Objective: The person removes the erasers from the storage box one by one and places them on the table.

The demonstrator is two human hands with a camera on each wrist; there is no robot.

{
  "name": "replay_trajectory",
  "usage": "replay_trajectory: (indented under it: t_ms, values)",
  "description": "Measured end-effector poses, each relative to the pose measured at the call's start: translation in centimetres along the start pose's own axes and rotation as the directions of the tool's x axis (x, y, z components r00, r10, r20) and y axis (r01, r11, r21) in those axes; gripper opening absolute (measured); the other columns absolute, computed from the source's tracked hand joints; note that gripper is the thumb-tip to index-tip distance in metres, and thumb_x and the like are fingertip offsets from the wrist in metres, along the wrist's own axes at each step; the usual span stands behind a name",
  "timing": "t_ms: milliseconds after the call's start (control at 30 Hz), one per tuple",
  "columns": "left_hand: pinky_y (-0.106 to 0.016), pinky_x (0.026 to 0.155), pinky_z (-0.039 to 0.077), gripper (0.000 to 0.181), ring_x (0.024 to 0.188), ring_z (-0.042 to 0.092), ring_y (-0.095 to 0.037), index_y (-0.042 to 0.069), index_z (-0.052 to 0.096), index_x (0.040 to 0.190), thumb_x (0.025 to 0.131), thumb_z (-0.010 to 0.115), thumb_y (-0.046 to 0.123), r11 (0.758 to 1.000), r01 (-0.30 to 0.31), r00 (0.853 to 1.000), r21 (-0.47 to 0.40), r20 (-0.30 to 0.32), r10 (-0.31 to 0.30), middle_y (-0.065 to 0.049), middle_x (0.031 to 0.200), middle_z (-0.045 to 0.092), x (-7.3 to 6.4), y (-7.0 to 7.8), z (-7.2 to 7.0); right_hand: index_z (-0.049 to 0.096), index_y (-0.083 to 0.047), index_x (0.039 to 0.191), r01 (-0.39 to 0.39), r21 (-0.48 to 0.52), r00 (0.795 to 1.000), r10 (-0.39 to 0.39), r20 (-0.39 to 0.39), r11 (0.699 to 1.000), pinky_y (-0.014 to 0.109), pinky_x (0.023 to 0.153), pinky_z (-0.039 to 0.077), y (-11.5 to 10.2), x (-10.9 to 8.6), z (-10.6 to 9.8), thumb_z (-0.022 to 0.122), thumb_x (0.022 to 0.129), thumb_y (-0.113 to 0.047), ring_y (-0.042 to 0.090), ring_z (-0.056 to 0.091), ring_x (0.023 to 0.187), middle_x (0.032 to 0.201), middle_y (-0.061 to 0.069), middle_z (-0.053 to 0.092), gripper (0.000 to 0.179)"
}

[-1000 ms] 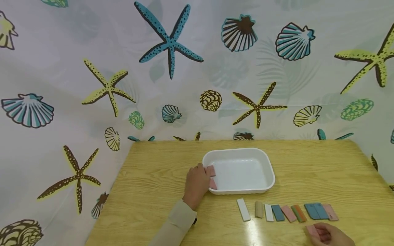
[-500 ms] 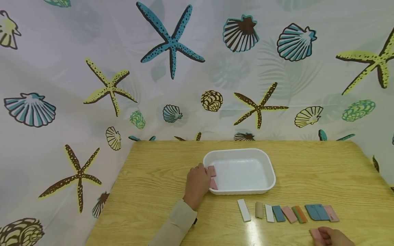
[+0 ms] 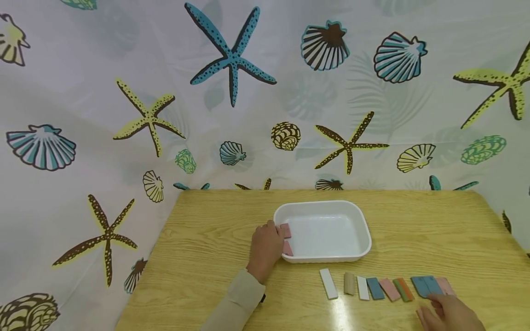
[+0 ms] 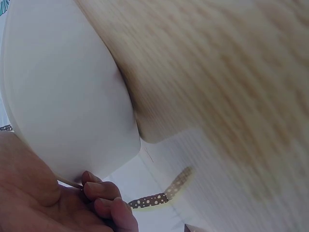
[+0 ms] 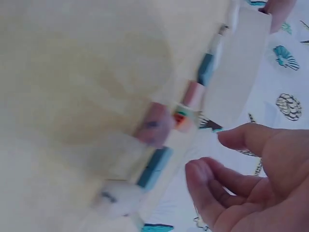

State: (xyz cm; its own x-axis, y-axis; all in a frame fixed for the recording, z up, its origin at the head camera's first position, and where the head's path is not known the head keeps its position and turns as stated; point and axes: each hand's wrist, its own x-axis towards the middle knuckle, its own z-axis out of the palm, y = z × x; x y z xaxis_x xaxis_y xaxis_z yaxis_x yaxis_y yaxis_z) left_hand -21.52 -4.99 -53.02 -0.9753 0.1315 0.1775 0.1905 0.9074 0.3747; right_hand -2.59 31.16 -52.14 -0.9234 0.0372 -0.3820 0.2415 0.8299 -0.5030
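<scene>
A white plastic tub [image 3: 364, 230] stands mid-table, and my left hand [image 3: 267, 250] grips its left rim; in the left wrist view the fingers [image 4: 104, 190] curl at the tub's edge. Two pink erasers [image 3: 286, 231] lie inside the tub beside that hand. My right hand [image 3: 451, 315] is at the near right, its fingertips right at the blue eraser [image 3: 424, 286]. The right wrist view shows thumb and fingers apart with nothing between them. In that view a blurred pink eraser [image 5: 154, 126] lies beyond the fingertips.
Along the tub's near side runs a row: a long white eraser [image 3: 328, 283], a tan one [image 3: 349, 283], a short white one [image 3: 363, 288], a blue one [image 3: 375, 288], a pink one [image 3: 390, 289] and an orange-green one [image 3: 403, 289]. Shell-patterned cloth [image 3: 248, 115] surrounds the table.
My right hand held a pink eraser; it has let go and moved slightly forward toward the blue eraser. The left hand has stayed at the tub's rim.
</scene>
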Motion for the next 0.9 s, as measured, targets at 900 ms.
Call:
replay_trajectory:
  t_ms: [900]
  values:
    - [-0.038,0.068,0.044,0.035,0.071,0.054,-0.025,-0.001,0.059,0.094,0.097,0.041,0.030,0.999,0.016,1.000,0.043,0.018,-0.017,-0.011,0.074,0.058,0.1,-0.2,0.5,0.044,0.019,0.123,0.149,0.797,0.962,-0.272,0.020,0.585,0.034,0.085,0.047,-16.8,10.8,0.4,0.048,0.097,-0.016,0.027,0.059,0.102,0.116,0.025,0.055,0.044]
